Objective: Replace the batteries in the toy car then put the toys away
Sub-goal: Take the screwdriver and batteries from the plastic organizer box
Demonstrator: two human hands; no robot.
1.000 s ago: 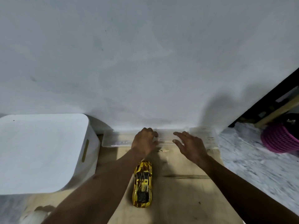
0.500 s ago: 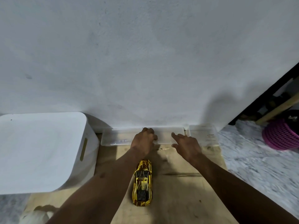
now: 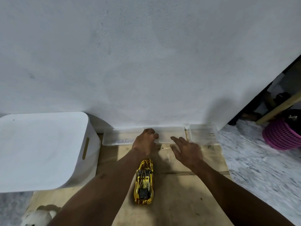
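A shiny yellow toy car (image 3: 144, 181) stands on a wooden board (image 3: 179, 201), nose toward the wall, between my forearms. At the board's far edge a long clear plastic box (image 3: 120, 136) lies against the wall. My left hand (image 3: 145, 142) has its fingers curled over the box's front wall, and what is under them is hidden. To its right, my right hand (image 3: 187, 150) is spread flat, with its fingertips at the same front wall. No batteries are visible.
A smaller clear box (image 3: 203, 134) sits right of the long one. A large white lidded bin (image 3: 40, 149) stands at the left. A white plush toy (image 3: 37, 217) lies at the lower left. A pink basket (image 3: 281, 136) stands on the marble floor at the right.
My right hand's fingers have spread a little at the box's front wall. My left hand stays curled on the box and the car has not moved.
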